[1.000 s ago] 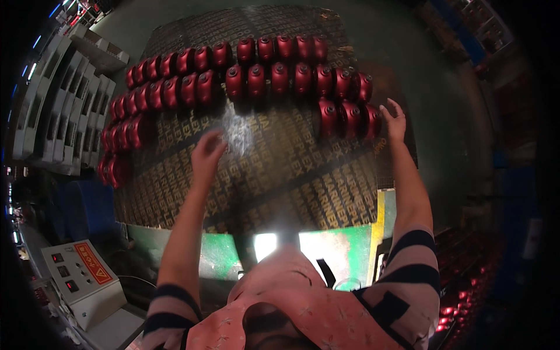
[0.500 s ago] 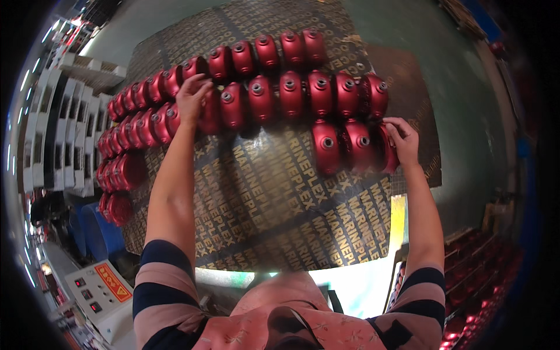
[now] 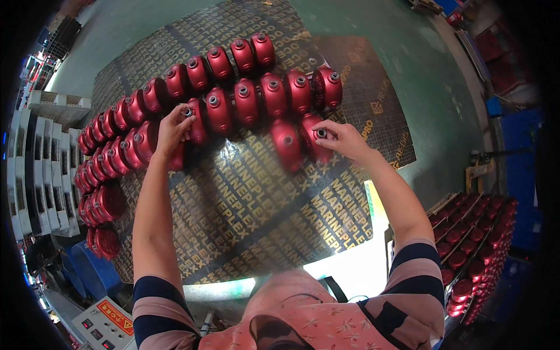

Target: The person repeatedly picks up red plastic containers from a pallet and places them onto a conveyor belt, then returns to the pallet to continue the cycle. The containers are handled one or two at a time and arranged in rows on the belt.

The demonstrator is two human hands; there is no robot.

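Two grips on: left hand (image 3: 174, 129) closed round one red canister (image 3: 199, 129), right hand (image 3: 343, 139) pinching the neck (image 3: 321, 133) of a second canister (image 3: 317, 154), more canisters (image 3: 219, 63) beyond both; apparently a grasping step, next calling for steady hold

The head view, from the left of two head-worn fisheye cameras, looks steeply down and forward over the nearby pink apron (image 3: 335, 321). It takes in both hands (image 3: 344, 139) at middle distance, nearly the whole tabletop (image 3: 256, 251) and the floor (image 3: 350, 23) beyond, straight edges bending toward the rim.
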